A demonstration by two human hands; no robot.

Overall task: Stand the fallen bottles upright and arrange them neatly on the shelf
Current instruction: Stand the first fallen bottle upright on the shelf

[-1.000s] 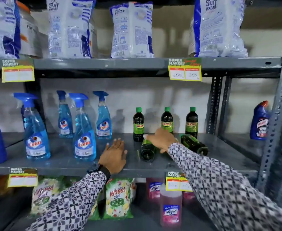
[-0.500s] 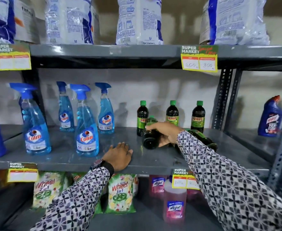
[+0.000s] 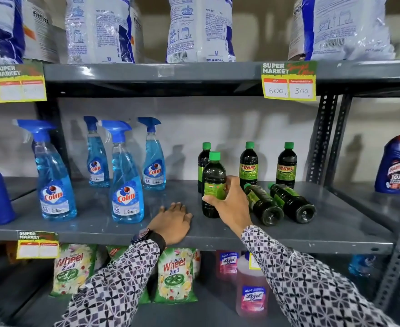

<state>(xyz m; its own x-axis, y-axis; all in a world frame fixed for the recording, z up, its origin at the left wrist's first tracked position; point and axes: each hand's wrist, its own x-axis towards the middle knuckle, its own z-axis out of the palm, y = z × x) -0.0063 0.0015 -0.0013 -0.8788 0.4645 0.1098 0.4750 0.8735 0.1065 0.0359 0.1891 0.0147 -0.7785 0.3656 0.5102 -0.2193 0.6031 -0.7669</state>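
Observation:
My right hand (image 3: 229,204) grips a dark green-capped bottle (image 3: 213,178) that stands upright on the grey middle shelf (image 3: 218,234), in front of another upright bottle (image 3: 203,161). Two more dark bottles stand at the back, one in the middle (image 3: 248,165) and one to the right (image 3: 286,166). Two bottles lie on their sides just right of my hand, the nearer one (image 3: 264,205) and one beside it (image 3: 292,202), bases toward me. My left hand (image 3: 173,223) rests flat on the shelf's front, fingers spread, holding nothing.
Several blue Colin spray bottles (image 3: 127,182) stand on the left of the same shelf. A blue cleaner bottle (image 3: 393,165) stands on the right-hand shelf. Detergent bags fill the top shelf; Wheel packets (image 3: 174,277) and pink Lizol bottles (image 3: 252,286) sit below. Upright steel posts (image 3: 324,138) stand at the right.
My right hand has lifted the fallen bottle off its side and stood it upright on the shelf. The camera has moved closer. My left hand has stayed put.

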